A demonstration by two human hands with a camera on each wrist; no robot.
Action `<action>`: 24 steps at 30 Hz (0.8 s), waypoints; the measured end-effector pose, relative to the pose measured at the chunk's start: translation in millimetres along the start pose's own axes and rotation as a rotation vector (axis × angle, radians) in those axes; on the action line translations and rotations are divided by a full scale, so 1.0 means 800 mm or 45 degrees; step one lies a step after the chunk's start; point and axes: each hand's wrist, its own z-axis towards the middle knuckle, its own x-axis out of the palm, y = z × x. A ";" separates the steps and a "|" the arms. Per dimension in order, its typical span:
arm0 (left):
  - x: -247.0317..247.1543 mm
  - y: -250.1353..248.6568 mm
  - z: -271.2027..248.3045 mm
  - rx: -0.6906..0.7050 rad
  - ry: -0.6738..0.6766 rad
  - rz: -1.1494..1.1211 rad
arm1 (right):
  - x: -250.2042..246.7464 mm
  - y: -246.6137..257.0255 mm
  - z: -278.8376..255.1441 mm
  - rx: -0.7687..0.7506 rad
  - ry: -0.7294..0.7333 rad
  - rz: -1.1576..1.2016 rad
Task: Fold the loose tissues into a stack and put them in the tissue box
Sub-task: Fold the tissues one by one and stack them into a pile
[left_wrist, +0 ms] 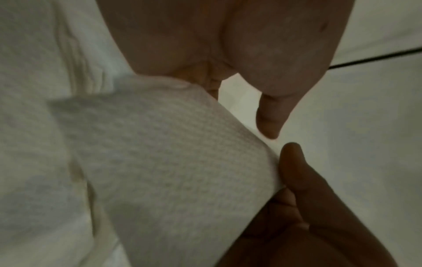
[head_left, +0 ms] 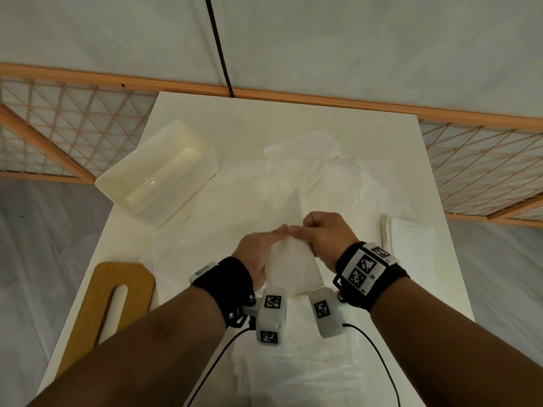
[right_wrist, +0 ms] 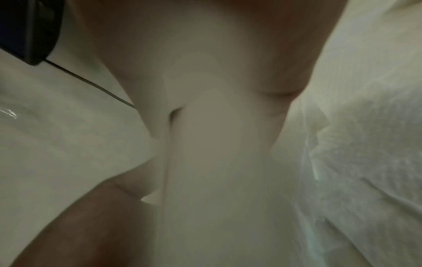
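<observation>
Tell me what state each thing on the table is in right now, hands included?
Left hand: pinching the held tissue.
Right hand: pinching the same tissue.
Held tissue: lifted off the table, hanging between both hands.
Loose tissues: spread flat and rumpled over the table.
Folded stack: lying flat near the right edge.
Tissue box: open, empty inside.
Wooden lid: off the box, lying flat.

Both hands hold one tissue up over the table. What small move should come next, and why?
Probably lower the tissue and crease it flat, then set it on the folded stack at the right. The left hand and right hand pinch its top edge together, so the fold looks made, and the tissue box is empty.
</observation>
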 end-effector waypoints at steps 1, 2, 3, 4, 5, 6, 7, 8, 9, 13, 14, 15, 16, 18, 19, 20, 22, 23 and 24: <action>0.003 0.002 -0.004 -0.019 0.052 -0.041 | -0.004 0.003 -0.005 -0.011 0.012 0.006; 0.005 0.004 -0.007 -0.004 0.081 -0.059 | -0.009 0.005 -0.009 -0.006 0.009 0.028; 0.005 0.006 -0.009 0.032 0.094 -0.054 | -0.016 0.009 -0.012 0.028 -0.022 0.027; 0.003 0.008 -0.009 0.078 0.101 0.008 | -0.024 0.012 -0.013 0.080 -0.091 -0.006; 0.001 0.007 -0.013 0.125 0.131 0.155 | -0.033 0.013 -0.011 0.133 -0.174 -0.048; -0.001 0.004 -0.017 0.171 0.181 0.406 | -0.043 0.012 -0.008 0.177 -0.255 -0.076; 0.001 0.000 -0.025 0.209 0.268 0.722 | -0.053 0.010 -0.005 0.212 -0.319 -0.088; 0.004 -0.002 -0.033 0.234 0.372 1.053 | -0.061 0.007 -0.003 0.242 -0.358 -0.095; 0.010 -0.003 -0.042 0.245 0.487 1.348 | -0.069 0.005 -0.001 0.267 -0.377 -0.096; 0.031 0.012 -0.058 0.133 0.848 1.998 | -0.085 0.001 0.002 0.293 -0.365 -0.185; 0.034 0.020 -0.057 0.099 0.866 2.099 | -0.085 0.001 0.002 0.282 -0.361 -0.209; 0.036 0.027 -0.055 0.087 0.855 2.176 | -0.084 0.000 0.002 0.269 -0.356 -0.232; 0.038 0.033 -0.053 0.106 0.829 2.231 | -0.081 0.000 0.003 0.253 -0.349 -0.261; 0.043 0.044 -0.050 0.186 0.747 2.302 | -0.070 0.000 0.005 0.218 -0.314 -0.332; 0.044 0.047 -0.050 0.225 0.689 2.325 | -0.063 -0.001 0.006 0.196 -0.291 -0.373; 0.043 0.047 -0.048 0.274 0.598 2.314 | -0.056 -0.001 0.007 0.175 -0.264 -0.423; 0.030 0.035 -0.044 0.386 0.299 2.125 | -0.041 -0.004 0.007 0.137 -0.214 -0.507; 0.018 0.024 -0.039 0.439 0.124 1.993 | -0.034 -0.005 0.007 0.122 -0.200 -0.525; 0.004 0.009 -0.031 0.473 -0.047 1.889 | -0.028 -0.006 0.006 0.111 -0.190 -0.527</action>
